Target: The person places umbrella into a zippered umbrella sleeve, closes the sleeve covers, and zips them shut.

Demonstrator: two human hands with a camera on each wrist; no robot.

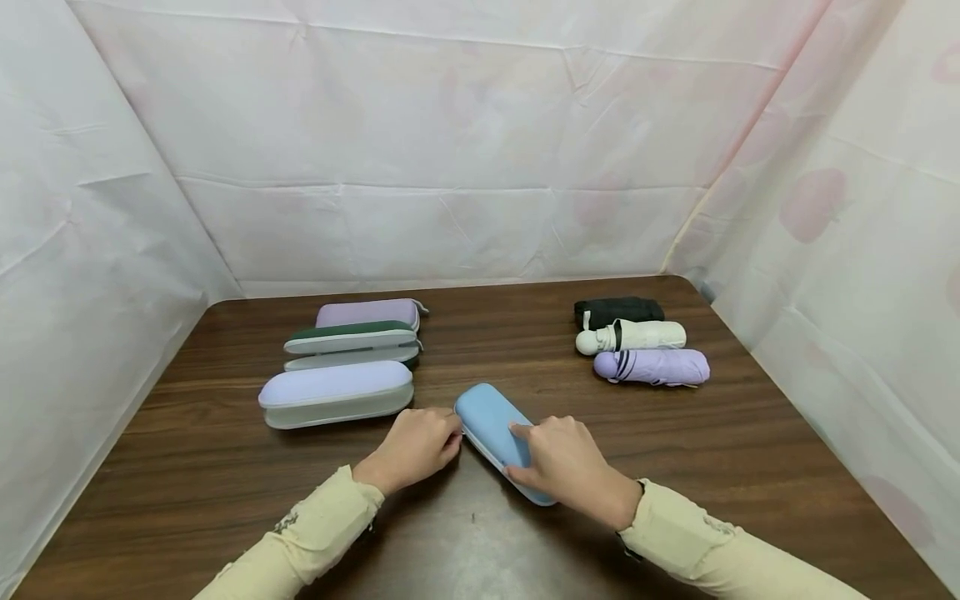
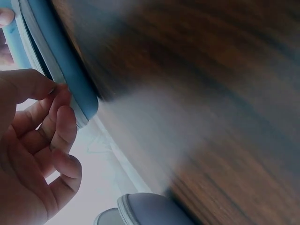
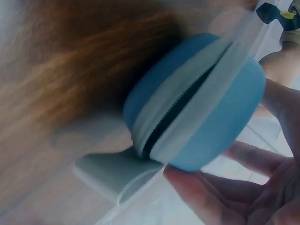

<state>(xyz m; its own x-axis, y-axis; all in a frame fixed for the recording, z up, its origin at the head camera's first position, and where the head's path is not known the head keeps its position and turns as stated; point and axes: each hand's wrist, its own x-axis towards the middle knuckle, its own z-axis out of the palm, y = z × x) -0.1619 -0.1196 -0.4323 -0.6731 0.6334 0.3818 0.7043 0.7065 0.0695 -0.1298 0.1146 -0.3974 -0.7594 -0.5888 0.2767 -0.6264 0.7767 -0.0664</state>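
A light blue zip case lies slanted on the table between both hands. My left hand is at its far-left end, with thumb and forefinger pinching at the zipper band in the left wrist view; the zipper pull itself is hidden by the fingers. My right hand grips the near part of the case, thumb on one side and fingers over the top. In the right wrist view the zipper teeth stand apart in a dark gap, and a pale strap loop sticks out from that end.
Left on the table stand a lavender-blue case, a dark green and grey case with its lid raised, and a purple case. Folded umbrellas lie at right: black, white and lilac. Light curtains surround the table.
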